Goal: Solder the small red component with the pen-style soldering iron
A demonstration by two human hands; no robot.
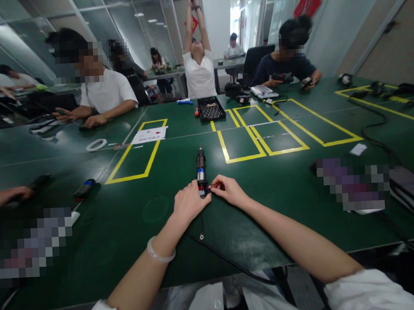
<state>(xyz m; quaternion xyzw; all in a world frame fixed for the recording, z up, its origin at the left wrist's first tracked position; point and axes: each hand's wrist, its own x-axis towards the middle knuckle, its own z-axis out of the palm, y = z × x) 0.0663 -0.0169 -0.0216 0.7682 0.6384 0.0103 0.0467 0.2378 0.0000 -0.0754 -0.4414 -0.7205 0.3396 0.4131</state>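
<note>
An electric screwdriver (200, 167) with a dark front, a blue band and a silver section lies on the green table, its thin bit pointing away from me. My left hand (188, 201) is closed around its near end, where red and dark inner parts show between the hands. From the right, my right hand (230, 191) pinches a small orange-red piece at that same end; its exact kind is too small to tell. A black cable (229, 260) runs below my hands toward the table's front edge, and a thin lead with a ring end (201, 237) hangs near my left wrist.
Yellow tape rectangles (242, 159) mark the table. A black tray (212, 117) of small parts stands at the back. Another screwdriver (85, 190) lies left, near a co-worker's hand (11, 196). A tape roll (96, 145) and a paper sheet (149, 135) lie beyond. People sit opposite.
</note>
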